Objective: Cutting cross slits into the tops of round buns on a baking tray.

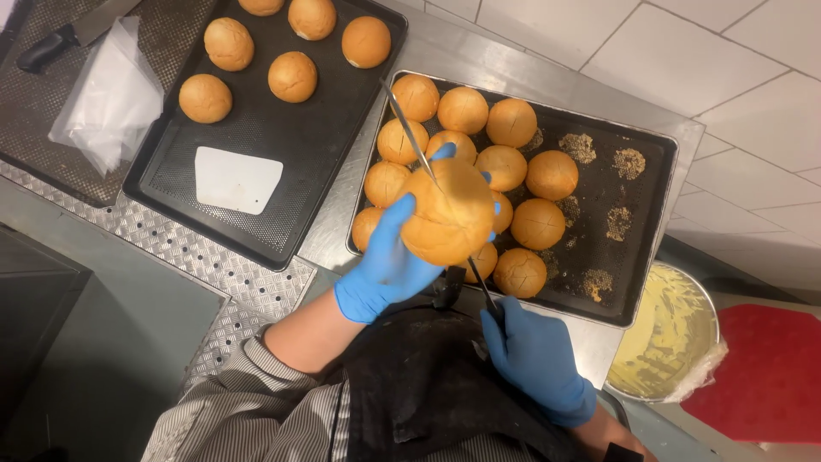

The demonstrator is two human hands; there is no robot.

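Observation:
My left hand (389, 261), in a blue glove, holds a round golden bun (449, 214) up over the right baking tray (658, 171). In my right hand (534, 355), also blue-gloved, is the handle of a long thin knife (410, 133) whose blade passes across the top of the bun and points away to the upper left. Below the bun, the right tray carries several buns (539, 224), some with cross cuts on top, plus crumb patches on its bare right side.
A second dark tray (291, 197) at the left holds several uncut buns (292, 77) and a white scraper (233, 180). Clear plastic bags (107, 98) and a black-handled knife (60, 38) lie at the far left. A metal bowl (671, 338) of yellow cream stands at the right, beside a red mat (770, 376).

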